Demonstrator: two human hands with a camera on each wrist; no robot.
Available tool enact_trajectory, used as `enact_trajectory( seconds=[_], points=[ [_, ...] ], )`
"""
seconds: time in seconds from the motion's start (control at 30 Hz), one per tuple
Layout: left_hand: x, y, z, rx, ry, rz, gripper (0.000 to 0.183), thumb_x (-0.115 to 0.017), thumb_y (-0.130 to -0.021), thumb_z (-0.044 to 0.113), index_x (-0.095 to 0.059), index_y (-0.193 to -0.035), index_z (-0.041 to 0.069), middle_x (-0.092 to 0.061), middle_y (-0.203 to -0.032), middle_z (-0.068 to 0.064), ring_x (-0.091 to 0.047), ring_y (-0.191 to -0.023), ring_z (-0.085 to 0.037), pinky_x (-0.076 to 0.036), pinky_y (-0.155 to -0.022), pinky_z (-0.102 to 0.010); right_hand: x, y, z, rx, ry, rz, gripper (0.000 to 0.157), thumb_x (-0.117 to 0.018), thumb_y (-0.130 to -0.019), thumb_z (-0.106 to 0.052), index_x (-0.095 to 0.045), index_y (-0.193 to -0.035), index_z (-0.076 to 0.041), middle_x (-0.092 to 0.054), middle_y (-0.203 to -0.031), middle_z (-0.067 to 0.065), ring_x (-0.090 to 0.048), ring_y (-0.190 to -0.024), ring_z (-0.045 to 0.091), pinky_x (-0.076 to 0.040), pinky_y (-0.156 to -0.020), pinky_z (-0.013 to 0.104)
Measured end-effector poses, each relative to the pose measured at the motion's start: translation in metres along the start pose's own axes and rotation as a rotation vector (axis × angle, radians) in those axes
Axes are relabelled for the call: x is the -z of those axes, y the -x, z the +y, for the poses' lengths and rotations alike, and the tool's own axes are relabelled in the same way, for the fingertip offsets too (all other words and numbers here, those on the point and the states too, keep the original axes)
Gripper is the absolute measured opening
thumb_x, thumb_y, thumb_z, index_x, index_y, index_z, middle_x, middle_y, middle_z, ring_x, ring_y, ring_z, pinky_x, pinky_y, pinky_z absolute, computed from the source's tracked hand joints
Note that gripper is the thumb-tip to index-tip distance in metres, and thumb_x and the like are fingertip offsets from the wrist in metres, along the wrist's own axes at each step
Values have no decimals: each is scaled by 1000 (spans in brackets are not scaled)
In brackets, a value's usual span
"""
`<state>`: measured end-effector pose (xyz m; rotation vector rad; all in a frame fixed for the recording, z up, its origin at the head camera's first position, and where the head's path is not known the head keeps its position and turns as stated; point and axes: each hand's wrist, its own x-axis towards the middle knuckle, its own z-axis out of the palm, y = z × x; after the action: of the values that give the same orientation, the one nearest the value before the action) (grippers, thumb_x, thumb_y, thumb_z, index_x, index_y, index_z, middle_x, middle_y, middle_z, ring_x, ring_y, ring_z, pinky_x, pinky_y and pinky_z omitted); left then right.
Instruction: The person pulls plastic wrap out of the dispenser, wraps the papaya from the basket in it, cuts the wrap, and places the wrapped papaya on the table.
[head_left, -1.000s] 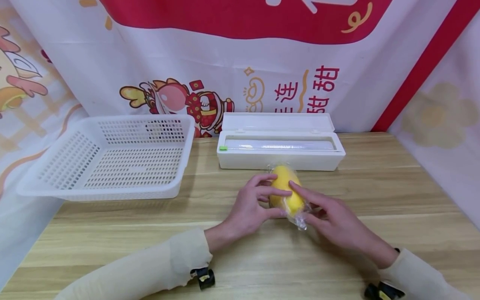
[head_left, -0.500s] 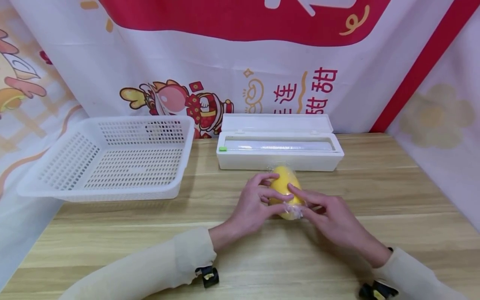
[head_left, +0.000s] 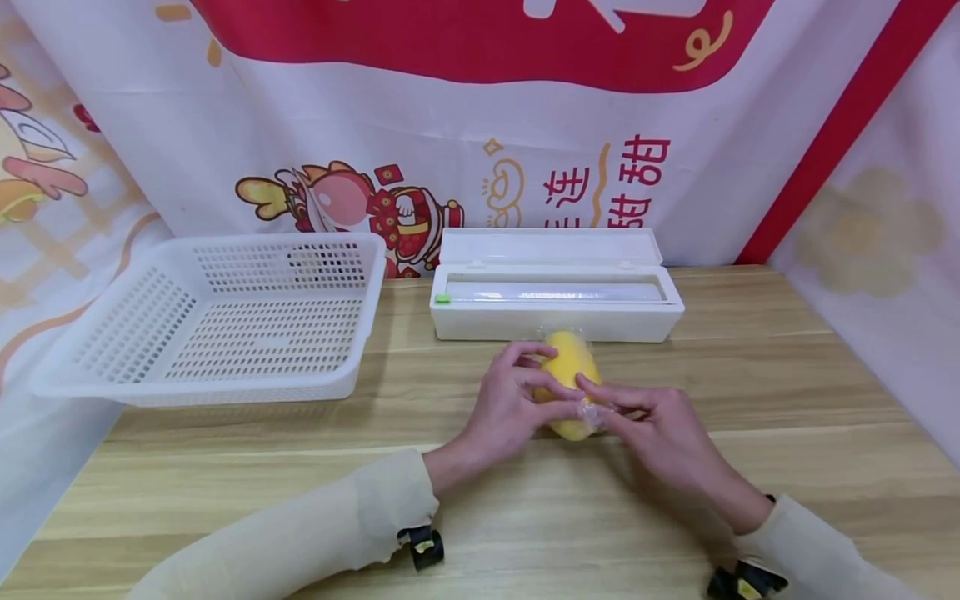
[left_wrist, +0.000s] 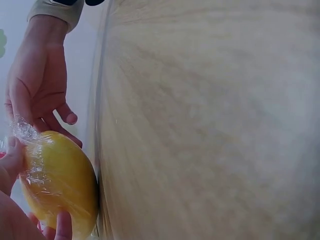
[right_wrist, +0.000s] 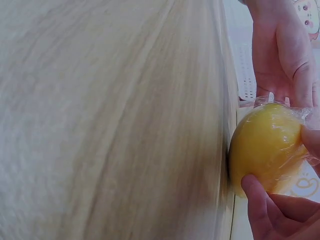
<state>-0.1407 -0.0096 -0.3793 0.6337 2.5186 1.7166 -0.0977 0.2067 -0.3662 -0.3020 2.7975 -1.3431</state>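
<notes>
A yellow mango point(head_left: 572, 354), wrapped in clear cling film point(head_left: 592, 415), lies on the wooden table in front of the dispenser. My left hand point(head_left: 504, 407) holds it from the left, fingers curled along its side and thumb near the gathered film. From the right, my right hand point(head_left: 667, 435) pinches that bunched film between thumb and forefinger. Wrinkles of film shine over the mango point(left_wrist: 75, 172) in the left wrist view. In the right wrist view a fingertip of my right hand point(right_wrist: 277, 215) touches the fruit's lower side.
Right behind the mango stands a white cling film dispenser point(head_left: 555, 323), lid raised, a roll point(head_left: 555, 291) inside and a green slider at its left end. A white perforated basket point(head_left: 240, 390) sits at the left. A printed cloth point(head_left: 337, 100) hangs along the back.
The gathered film end, earlier sticking out toward the front, now lies folded against the mango. Both hands keep nearly the same place, with small finger shifts.
</notes>
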Motion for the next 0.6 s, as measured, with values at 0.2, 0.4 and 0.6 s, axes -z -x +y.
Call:
enact_trajectory(
  seconds=[0.2,0.4,0.6],
  points=[
    [-1,-1,0,34,30,25,15,-92,-83,26,-84,-85,14,-62,-139,3,-51,-137,-23,-34,-120,-52,2,1,-4,4,4,-40,37,-76,-100,-29,-72,-136,-23,-77,-129,7,-73,-89,11,-61,-74,24],
    [-1,-2,0,66,48,25,13,-90,-84,27,-78,-85,20,-59,-140,4,-47,-139,-23,-30,-122,-54,2,0,-3,-81,-46,-29,37,-76,-96,-48,-78,-128,-29,-74,-136,1,-74,-112,16,-61,-83,22],
    [1,0,-1,89,88,9,13,-90,-85,26,-77,-86,24,-58,-141,7,-45,-142,-22,-28,-123,-56,-5,-3,0,-127,-157,27,32,-78,-96,-44,-79,-124,-29,-75,-133,-2,-72,-122,13,-61,-89,21]
  ],
)
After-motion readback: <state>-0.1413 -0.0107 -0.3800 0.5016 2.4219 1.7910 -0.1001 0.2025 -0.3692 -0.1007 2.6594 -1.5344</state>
